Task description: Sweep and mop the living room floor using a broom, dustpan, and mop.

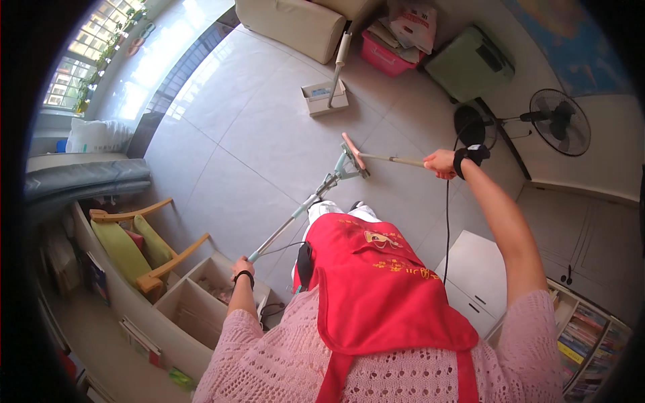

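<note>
My left hand (242,267) is closed round the upper end of a mop (285,225) with a silver pole and pale teal fittings. The mop's teal head (348,166) is raised at the middle of the view. With my right hand (440,163) I grip a thin-handled tool (396,160) that looks like a squeegee, stretched out to the right. Its pink crossbar head (353,150) lies against the mop head; overlap hides just where they touch. A black band circles each wrist, and a dark cable hangs below my right wrist.
Grey floor tiles (201,178) spread ahead. An upright-handled dustpan (325,99) stands beyond the mop. Farther back are a beige sofa (295,30), a pink bin (386,54) and a green suitcase (470,64). A fan (560,121) stands right; a wooden-armed chair (144,258) is left.
</note>
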